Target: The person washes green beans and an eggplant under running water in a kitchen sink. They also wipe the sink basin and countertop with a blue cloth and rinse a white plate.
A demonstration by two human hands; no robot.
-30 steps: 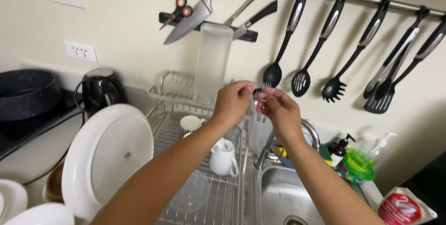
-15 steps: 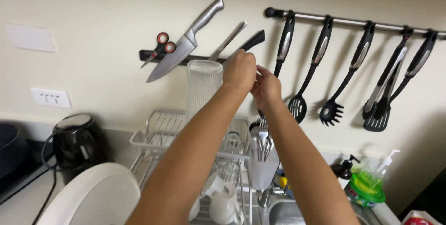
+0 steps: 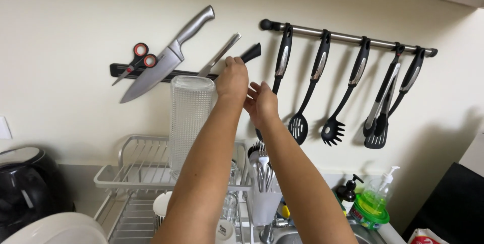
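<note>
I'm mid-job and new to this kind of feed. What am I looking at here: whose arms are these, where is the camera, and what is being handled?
There is no machine here: the two bare arms belong to a person, and the single camera sits on that person's head, looking forward over a kitchen counter at the wall.

The left hand is raised to the black magnetic strip on the wall, its fingers at a black-handled knife there. Whether it grips the knife or only touches it is hard to tell. The right hand is open just beside it, holding nothing visible.

On the strip also hang red-handled scissors, a large steel knife and a slimmer steel knife. To the right, a rail carries black cooking utensils. Below stand a dish rack, a clear ribbed container and a cutlery holder.
</note>
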